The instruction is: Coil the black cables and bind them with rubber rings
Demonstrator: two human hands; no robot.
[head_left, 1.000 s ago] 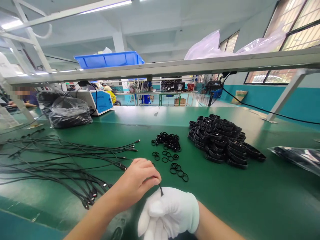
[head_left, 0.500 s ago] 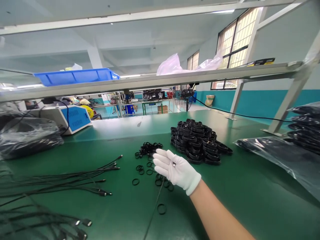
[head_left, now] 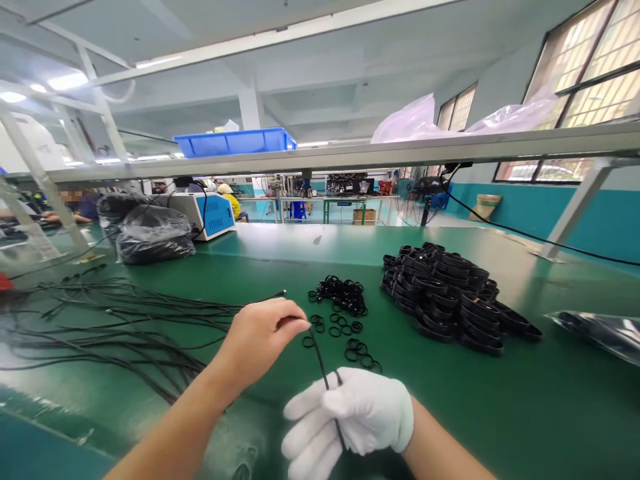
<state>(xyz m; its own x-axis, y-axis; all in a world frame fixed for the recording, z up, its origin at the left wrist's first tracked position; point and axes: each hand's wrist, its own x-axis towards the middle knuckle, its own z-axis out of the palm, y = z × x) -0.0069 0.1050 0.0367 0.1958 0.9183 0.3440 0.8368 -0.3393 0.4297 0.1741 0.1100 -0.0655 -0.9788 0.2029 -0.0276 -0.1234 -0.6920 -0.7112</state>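
My bare left hand (head_left: 263,337) pinches a thin black cable (head_left: 320,357) between thumb and fingertips. From there the cable slants down into my white-gloved right hand (head_left: 367,408), crossing its palm under the thumb, with the other fingers loosely extended. A small dark curve shows by the glove's thumb; I cannot tell whether it is a ring or part of the cable. Beyond my hands lies a heap of small black rings (head_left: 343,293), with several loose rings (head_left: 356,348) nearer. Loose black cables (head_left: 150,310) are spread out to the left of my left hand.
Bundled black cables (head_left: 445,297) are piled on the green table (head_left: 480,413) at right, with a plastic bag (head_left: 600,333) beyond them. A blue-white machine (head_left: 217,212) and a bagged bundle (head_left: 156,233) stand back left. Overhead, a shelf (head_left: 340,151) carries a blue tray (head_left: 235,142).
My left hand has come into view, pinching the cable. My gloved right hand is lower in the picture, its thumb now over the cable. The view has turned left.
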